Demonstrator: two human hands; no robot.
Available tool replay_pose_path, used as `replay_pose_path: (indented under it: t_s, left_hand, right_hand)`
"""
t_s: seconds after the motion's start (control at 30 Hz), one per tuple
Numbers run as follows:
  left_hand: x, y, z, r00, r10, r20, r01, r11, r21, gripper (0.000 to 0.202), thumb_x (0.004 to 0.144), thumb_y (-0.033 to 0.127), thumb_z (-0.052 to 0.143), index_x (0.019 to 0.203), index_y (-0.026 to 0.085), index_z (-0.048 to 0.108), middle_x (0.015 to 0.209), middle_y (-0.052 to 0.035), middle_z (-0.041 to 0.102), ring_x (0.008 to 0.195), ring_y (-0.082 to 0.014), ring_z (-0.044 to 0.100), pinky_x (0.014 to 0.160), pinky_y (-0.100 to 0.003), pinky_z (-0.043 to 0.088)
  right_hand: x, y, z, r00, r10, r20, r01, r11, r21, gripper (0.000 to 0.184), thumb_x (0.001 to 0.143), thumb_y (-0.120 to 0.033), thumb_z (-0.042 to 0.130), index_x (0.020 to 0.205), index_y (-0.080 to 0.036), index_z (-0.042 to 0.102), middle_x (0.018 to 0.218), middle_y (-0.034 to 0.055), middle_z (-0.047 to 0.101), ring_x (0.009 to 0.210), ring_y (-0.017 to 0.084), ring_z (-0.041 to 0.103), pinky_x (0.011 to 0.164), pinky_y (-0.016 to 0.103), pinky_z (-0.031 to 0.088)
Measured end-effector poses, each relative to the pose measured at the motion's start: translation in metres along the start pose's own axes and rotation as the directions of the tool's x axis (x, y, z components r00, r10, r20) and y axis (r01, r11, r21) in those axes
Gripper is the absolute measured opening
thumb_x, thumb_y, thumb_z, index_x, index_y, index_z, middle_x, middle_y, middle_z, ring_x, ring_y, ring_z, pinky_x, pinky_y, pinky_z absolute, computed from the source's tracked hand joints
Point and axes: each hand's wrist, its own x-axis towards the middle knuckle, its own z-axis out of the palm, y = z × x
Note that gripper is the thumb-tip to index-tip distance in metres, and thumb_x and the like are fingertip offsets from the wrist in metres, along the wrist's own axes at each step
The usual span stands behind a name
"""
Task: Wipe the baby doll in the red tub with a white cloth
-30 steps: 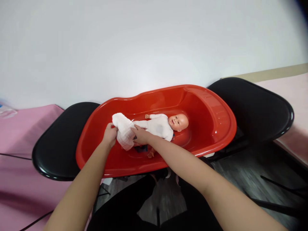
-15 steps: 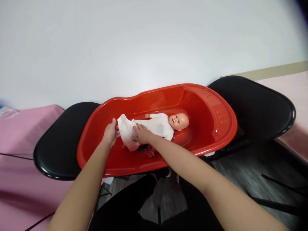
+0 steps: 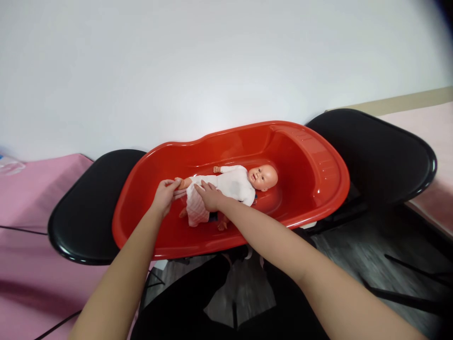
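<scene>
A baby doll in white clothes lies on its back in a red plastic baby tub, head to the right. A white cloth hangs over the doll's lower body. My left hand is closed in a pinch on the doll's foot at the doll's left end. My right hand rests on the cloth over the doll's legs, fingers laid on it.
The tub rests across two black chairs, one chair at the left and the other chair at the right. Pink cloth covers a surface on the left, and a pale pink surface lies at the right. A white wall stands behind.
The cloth, bunched high over the doll's feet before, has come down and now lies lower over the legs. The doll's foot has become visible in my left hand.
</scene>
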Motion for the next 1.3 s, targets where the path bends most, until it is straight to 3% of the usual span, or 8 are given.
replay_pose_path:
  t_s: [0.23, 0.57, 0.73, 0.83, 1.0, 1.07, 1.2, 1.3]
  left_hand:
    - [0.0, 0.0, 0.0, 1.0, 0.005, -0.005, -0.005, 1.0, 0.008, 0.041, 0.086, 0.032, 0.088, 0.093, 0.021, 0.049, 0.086, -0.0005, 0.07, 0.07, -0.0218, 0.08, 0.074, -0.036, 0.067]
    - [0.003, -0.005, 0.0, 1.0, 0.026, -0.017, -0.025, 0.999, 0.026, 0.038, 0.088, 0.033, 0.086, 0.093, 0.023, 0.049, 0.086, -0.0015, 0.069, 0.072, -0.0216, 0.078, 0.076, -0.038, 0.065]
    - [-0.004, 0.0, 0.006, 0.997, 0.007, -0.078, 0.0, 0.997, 0.081, 0.023, 0.1, 0.026, 0.07, 0.098, 0.023, 0.047, 0.081, 0.0011, 0.066, 0.061, -0.0163, 0.072, 0.064, -0.029, 0.059]
    - [-0.007, 0.002, 0.009, 0.996, -0.01, -0.093, 0.018, 0.996, 0.084, 0.023, 0.101, 0.026, 0.068, 0.101, 0.023, 0.045, 0.082, 0.0012, 0.067, 0.061, -0.0174, 0.072, 0.062, -0.03, 0.058]
    - [-0.007, -0.001, 0.009, 0.996, 0.002, -0.084, 0.003, 0.998, 0.056, 0.023, 0.102, 0.024, 0.066, 0.102, 0.024, 0.043, 0.084, 0.002, 0.065, 0.063, -0.0182, 0.073, 0.071, -0.035, 0.062]
    - [-0.006, -0.004, 0.008, 0.998, 0.007, -0.067, -0.005, 0.999, 0.033, 0.022, 0.103, 0.023, 0.065, 0.102, 0.024, 0.044, 0.084, 0.0016, 0.065, 0.065, -0.0193, 0.075, 0.074, -0.038, 0.063]
    - [-0.002, -0.007, 0.004, 0.999, -0.01, -0.034, 0.011, 0.999, 0.034, 0.017, 0.108, 0.033, 0.06, 0.101, 0.023, 0.047, 0.085, -0.0025, 0.07, 0.069, -0.0217, 0.078, 0.074, -0.038, 0.064]
    - [-0.002, -0.008, 0.002, 0.999, -0.014, -0.03, 0.014, 1.0, 0.011, 0.026, 0.111, 0.044, 0.053, 0.102, 0.02, 0.054, 0.091, -0.0069, 0.074, 0.069, -0.0206, 0.077, 0.073, -0.036, 0.064]
  right_hand:
    - [-0.001, -0.003, 0.005, 0.999, -0.037, 0.028, 0.038, 0.999, -0.037, 0.101, 0.089, 0.002, 0.05, 0.178, -0.028, 0.012, 0.185, 0.0092, -0.005, 0.17, 0.039, 0.006, 0.131, 0.066, 0.03]
    - [0.005, 0.006, 0.009, 0.993, -0.115, 0.025, 0.116, 0.991, -0.062, 0.102, 0.087, 0.001, 0.055, 0.177, -0.03, 0.019, 0.185, 0.0114, 0.001, 0.171, 0.036, 0.01, 0.13, 0.058, 0.035]
    - [-0.003, -0.003, 0.018, 0.906, -0.421, -0.029, 0.412, 0.897, -0.162, 0.076, 0.087, -0.005, 0.063, 0.159, -0.03, 0.057, 0.184, 0.0013, 0.017, 0.171, 0.031, 0.01, 0.138, 0.052, 0.018]
    - [-0.007, -0.007, 0.022, 0.897, -0.443, 0.011, 0.44, 0.888, -0.131, 0.057, 0.093, -0.013, 0.061, 0.144, -0.038, 0.069, 0.18, -0.0053, 0.03, 0.17, 0.03, 0.014, 0.138, 0.053, 0.017]
    - [0.003, -0.008, 0.033, 0.874, -0.482, 0.062, 0.485, 0.854, -0.187, 0.053, 0.094, -0.013, 0.053, 0.139, -0.036, 0.07, 0.168, 0.0005, 0.052, 0.166, 0.028, 0.025, 0.133, 0.058, 0.016]
    - [0.01, -0.01, 0.039, 0.893, -0.444, 0.072, 0.449, 0.872, -0.196, 0.05, 0.091, -0.011, 0.053, 0.13, -0.033, 0.074, 0.156, 0.0032, 0.064, 0.161, 0.03, 0.034, 0.129, 0.062, 0.02]
    - [0.022, -0.007, 0.04, 0.94, -0.338, -0.049, 0.33, 0.936, -0.126, 0.028, 0.089, -0.011, 0.06, 0.103, -0.029, 0.076, 0.122, 0.0097, 0.077, 0.134, 0.033, 0.06, 0.119, 0.057, 0.038]
    - [0.024, 0.006, 0.029, 0.911, -0.315, -0.266, 0.312, 0.949, -0.055, 0.014, 0.085, -0.018, 0.071, 0.097, -0.025, 0.07, 0.11, 0.0111, 0.075, 0.112, 0.032, 0.068, 0.105, 0.049, 0.049]
